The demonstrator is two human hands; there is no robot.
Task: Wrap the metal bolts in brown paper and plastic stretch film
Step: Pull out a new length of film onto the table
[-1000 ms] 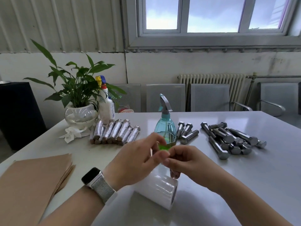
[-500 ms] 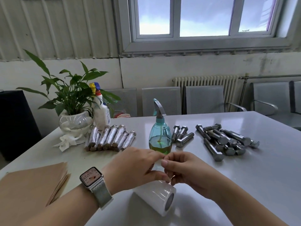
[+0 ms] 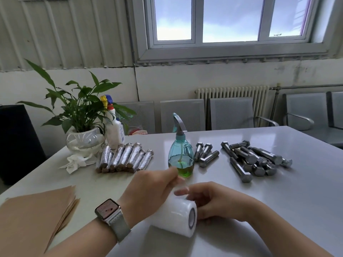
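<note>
Moved apart since a second ago: left hand [image 3: 148, 193] raised with thumb and forefinger pinched together near the base of the spray bottle [image 3: 181, 156], apparently on the clear film end, though too blurred to confirm; right hand [image 3: 213, 201] dropped to the table, fingers curled loosely against the open end of the stretch film roll [image 3: 176, 217], not clamped on it. Lying on its side between the wrists, that roll: white, glossy, cylindrical, dark core ring facing right. Strapped on the left wrist, a smartwatch [image 3: 107, 209] with a pale woven band.

Beyond the hands, smooth grey table [image 3: 297, 210], bare and open toward the right and near edges. Far right of the bottle, a loose heap of metal bolts [image 3: 254, 158], hex-headed, dull steel, threads visible; three more bolts [image 3: 205, 154] just beside the bottle. Left of it, a tight row of wrapped bolts [image 3: 124, 157], crinkled shiny film over brown paper ends. At the near left corner, a flat stack of brown paper [image 3: 33, 216], matte, edges fanned. Back left, a potted plant [image 3: 81, 115] in a glass bowl near the table edge, a white cleaner bottle [image 3: 114, 130] touching it.
</note>
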